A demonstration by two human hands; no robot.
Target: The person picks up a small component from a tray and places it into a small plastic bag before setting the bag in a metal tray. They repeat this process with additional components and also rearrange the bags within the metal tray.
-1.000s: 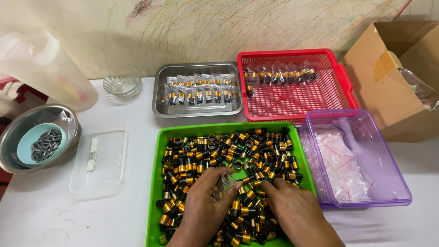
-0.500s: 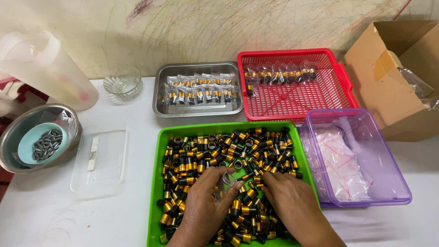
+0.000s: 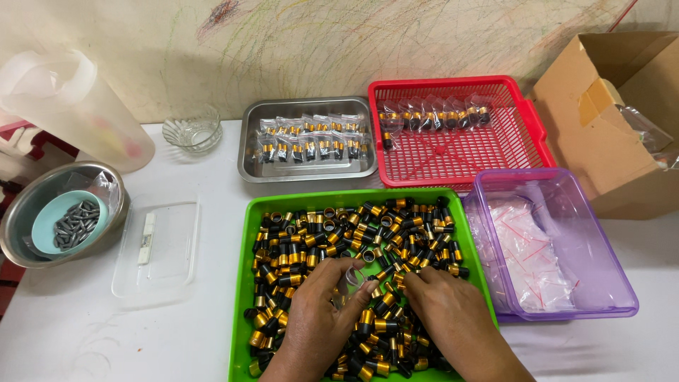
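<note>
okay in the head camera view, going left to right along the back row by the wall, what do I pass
Frosted plastic jug → small glass bowl → steel tray of bagged pieces → red plastic basket → open cardboard box.

Your left hand [image 3: 318,318] and right hand [image 3: 453,318] are resting on the heap of black-and-gold caps [image 3: 318,244] filling the green tray [image 3: 244,283], fingers [image 3: 353,267] pinching a small clear bag [image 3: 351,281] between them. A purple bin [image 3: 622,290] of clear bags is sitting just beside the tray on the white counter [image 3: 106,339].
</note>
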